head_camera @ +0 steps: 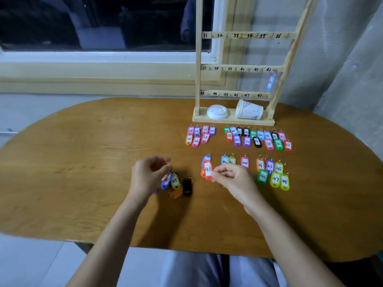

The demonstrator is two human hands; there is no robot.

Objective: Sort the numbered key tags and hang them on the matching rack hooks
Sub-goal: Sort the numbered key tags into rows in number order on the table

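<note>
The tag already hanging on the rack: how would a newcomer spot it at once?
Find the wooden rack at the far edge of the table. Follow its rail numbered 37 to 42 to the right end. A light blue tag dangles there, the only tag on any hook.

Smooth brown wood table (pixel 83 183), soft sheen, grain visible. Pinched in right hand (pixel 234 177), tag 43 (pixel 207 169): glossy orange plastic w/ matt white paper insert. By left hand (pixel 147 175), tags (pixel 175 181): shiny plastic, thin metal rings. Far beyond right hand, rack (pixel 198 59): pale bare wood, matt. On its base, cup (pixel 249 110): matt paper; lid (pixel 217 112): smooth white plastic.
</note>
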